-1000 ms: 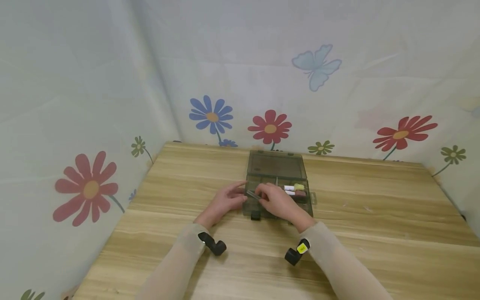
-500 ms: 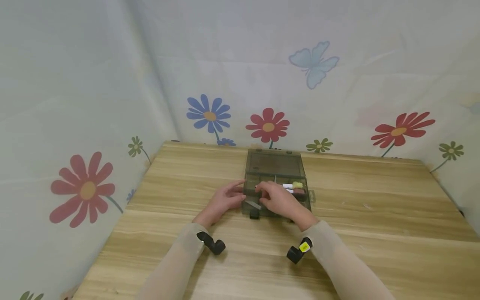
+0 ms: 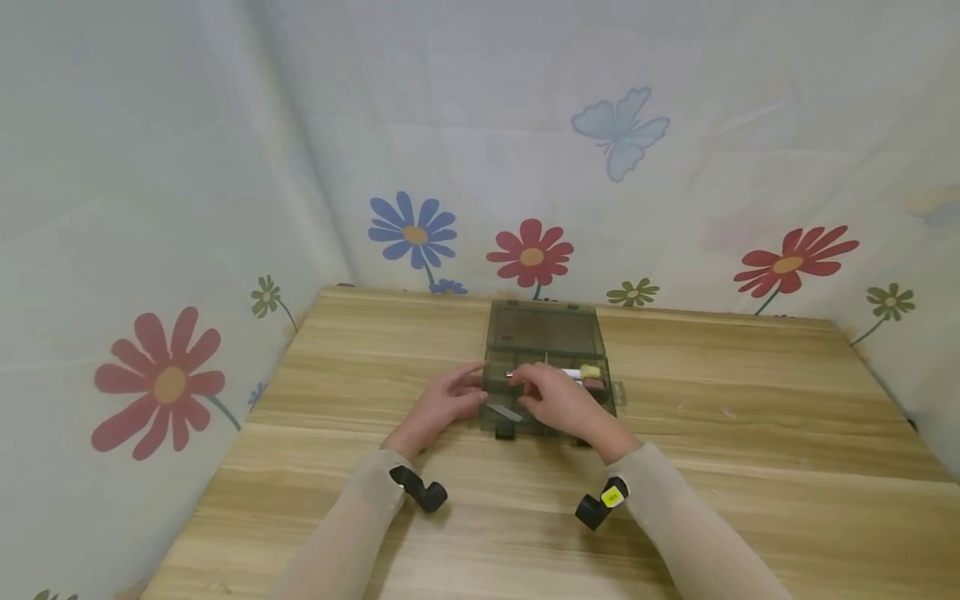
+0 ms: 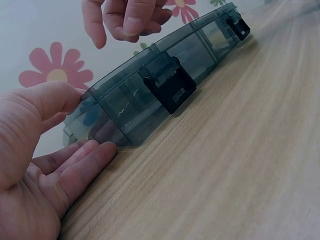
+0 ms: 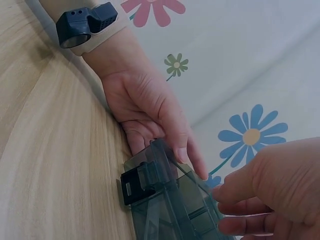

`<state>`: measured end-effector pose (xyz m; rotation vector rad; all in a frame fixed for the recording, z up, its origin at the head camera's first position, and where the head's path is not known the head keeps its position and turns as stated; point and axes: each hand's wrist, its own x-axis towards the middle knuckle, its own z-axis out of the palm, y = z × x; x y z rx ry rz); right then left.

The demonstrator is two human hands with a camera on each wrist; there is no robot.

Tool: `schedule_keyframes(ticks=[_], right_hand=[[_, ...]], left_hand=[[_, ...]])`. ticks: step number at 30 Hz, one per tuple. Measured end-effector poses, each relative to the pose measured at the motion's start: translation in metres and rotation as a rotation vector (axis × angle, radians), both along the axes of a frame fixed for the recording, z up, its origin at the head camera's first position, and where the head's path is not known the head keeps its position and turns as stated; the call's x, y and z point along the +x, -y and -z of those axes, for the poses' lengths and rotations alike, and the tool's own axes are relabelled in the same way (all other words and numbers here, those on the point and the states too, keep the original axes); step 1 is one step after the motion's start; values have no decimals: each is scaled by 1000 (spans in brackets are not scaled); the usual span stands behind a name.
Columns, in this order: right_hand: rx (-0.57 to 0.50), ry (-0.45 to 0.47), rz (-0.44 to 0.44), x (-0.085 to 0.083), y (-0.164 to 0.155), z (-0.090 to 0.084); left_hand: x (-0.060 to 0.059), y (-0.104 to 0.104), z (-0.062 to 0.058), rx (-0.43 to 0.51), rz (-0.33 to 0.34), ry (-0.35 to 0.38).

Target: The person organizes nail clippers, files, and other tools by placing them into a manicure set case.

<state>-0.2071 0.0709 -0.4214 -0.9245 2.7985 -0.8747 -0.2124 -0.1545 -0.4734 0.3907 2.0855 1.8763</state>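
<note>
A smoky grey clear plastic organizer box (image 3: pixel 491 392) lies on the table with its lid (image 3: pixel 547 331) folded back. My left hand (image 3: pixel 442 406) holds the box's left end. In the left wrist view, its thumb rests on the rim and its fingers touch the lower wall. Over the left compartments hovers my right hand (image 3: pixel 558 402), fingers loosely bent, no object visible in them. A thin pale grey strip (image 3: pixel 504 412) lies in the front left compartment. Near the right index fingertip shows a small shiny bit (image 3: pixel 510 374), too small to identify.
White tubular items, one with a yellow end (image 3: pixel 590 372) and another with a dark red end (image 3: pixel 594 384), lie in the box's right part. Black latches (image 4: pixel 172 85) line its front. The wooden table (image 3: pixel 720 467) meets a flowered cloth wall (image 3: pixel 450 125).
The right hand has let go of the grey strip, which now lies in the front left compartment. Its fingers have lifted slightly off it. The left hand stays on the box.
</note>
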Motion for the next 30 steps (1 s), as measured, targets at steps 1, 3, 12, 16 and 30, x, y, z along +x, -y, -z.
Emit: schedule_keyframes(ticks=[1, 3, 12, 16, 30], right_hand=[[-1, -2, -1, 1, -1, -1], [-9, 1, -1, 2, -3, -4], [-19, 18, -1, 7, -7, -8], [-6, 23, 33, 9, -10, -11], [-47, -27, 38, 14, -35, -4]], left_hand=[[0, 0, 0, -2, 0, 1], [-1, 0, 0, -3, 1, 5], [-12, 2, 24, 22, -55, 11], [-12, 2, 28, 22, -72, -3], [-14, -1, 34, 17, -77, -1]])
